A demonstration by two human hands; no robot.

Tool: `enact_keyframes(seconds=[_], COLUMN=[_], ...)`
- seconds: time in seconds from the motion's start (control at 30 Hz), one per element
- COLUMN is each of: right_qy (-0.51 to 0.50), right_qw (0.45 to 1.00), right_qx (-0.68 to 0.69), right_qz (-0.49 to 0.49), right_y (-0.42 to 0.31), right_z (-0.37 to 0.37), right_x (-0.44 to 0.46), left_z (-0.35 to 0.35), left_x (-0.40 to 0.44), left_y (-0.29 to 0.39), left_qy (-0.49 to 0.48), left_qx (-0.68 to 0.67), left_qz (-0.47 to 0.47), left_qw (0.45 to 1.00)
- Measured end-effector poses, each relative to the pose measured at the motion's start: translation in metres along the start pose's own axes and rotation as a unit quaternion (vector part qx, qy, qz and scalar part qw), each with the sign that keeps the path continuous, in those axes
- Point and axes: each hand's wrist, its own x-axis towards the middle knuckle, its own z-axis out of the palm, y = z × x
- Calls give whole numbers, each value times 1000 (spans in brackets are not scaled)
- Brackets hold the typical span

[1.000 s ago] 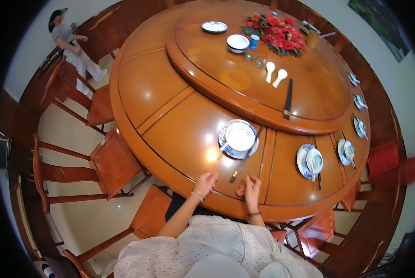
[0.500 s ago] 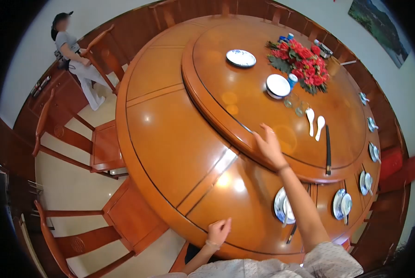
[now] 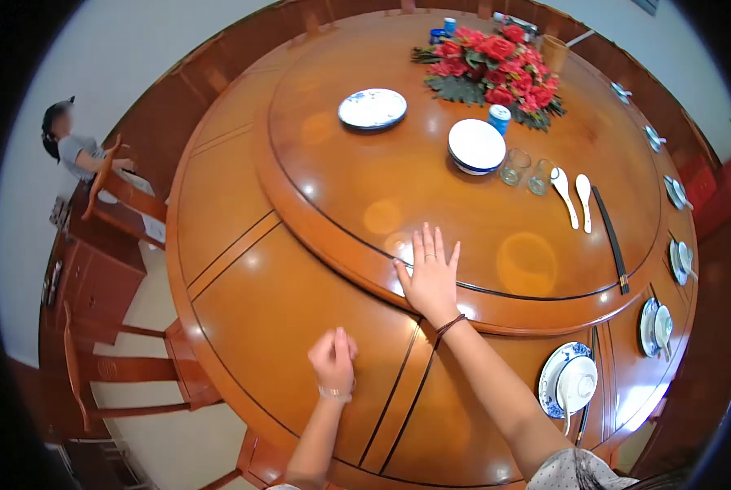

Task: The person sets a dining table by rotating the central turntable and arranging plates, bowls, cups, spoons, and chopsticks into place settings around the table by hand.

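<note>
My right hand (image 3: 431,278) lies on the near edge of the wooden turntable (image 3: 365,188), palm down with its fingers spread. It holds nothing. My left hand (image 3: 333,359) is over the table's outer ring, with its fingers curled and pressed together; nothing shows in them. On the turntable are a stack of white bowls (image 3: 476,145), two drinking glasses (image 3: 515,167), two white spoons (image 3: 566,200) and black chopsticks (image 3: 611,241). A blue-patterned plate (image 3: 372,108) sits farther left, and a blue can (image 3: 499,119) stands behind the bowls.
Red flowers (image 3: 496,65) fill the turntable's far side. A place setting with a blue-rimmed plate (image 3: 549,394) is right of my forearm, with several more along the right rim. Wooden chairs (image 3: 141,370) line the left. A person (image 3: 75,151) is at the far left.
My right hand has flattened with its fingers spread on the turntable edge. My left hand has moved inward over the table. The view has shifted, and the other person appears farther left.
</note>
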Motion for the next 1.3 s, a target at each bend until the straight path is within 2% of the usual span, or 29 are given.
enact_keyframes(seconds=[0.07,0.17,0.2,0.23,0.3,0.37,0.43,0.5,0.6,0.73,0.8,0.9,1.03,1.17,1.27,1.3], right_qy=[-4,-14,-13,-9,-12,-8,-12,-11,-14,-9,-8,-2,0,4,-7,-13], right_qw=[1000,1000,1000,1000,999,999,998,998,998,998,998,997,996,996,995,994], right_qx=[4,6,8,10,26,41,53,51,58,63,66,73,81,86,80,86], right_qz=[12,-6,-8,-10,-16,-22,-26,-26,-26,-24,-23,-23,-26,-38,-60,-59], right_y=[0,3,3,4,9,13,19,25,37,56,66,82,102,125,132,137], right_z=[-1,-2,-2,-3,-7,-11,-14,-21,-33,-47,-51,-62,-72,-79,-81,-83], right_x=[-1,-5,-5,-3,-6,-9,-12,-16,-22,-26,-30,-35,-43,-52,-54,-56], left_z=[38,88,100,113,137,141,144,152,160,176,179,189,183,192,188,183], left_x=[47,130,161,192,266,298,322,333,348,345,346,343,332,308,289,274], left_y=[6,-3,0,-10,-35,-47,-59,-64,-73,-74,-82,-73,-48,-34,-44,-42], left_qy=[26,-13,-31,-30,8,4,8,10,35,82,17,26,-20,1,69,72], left_qx=[-117,-145,-134,-102,13,63,25,-14,-149,-160,-77,-63,-74,-94,-130,-123], left_qz=[6,-8,-60,-54,-100,-137,-156,-184,-250,-302,-285,-316,-345,-334,-225,-229], left_qw=[993,989,989,993,995,989,987,983,956,936,955,946,935,938,963,963])
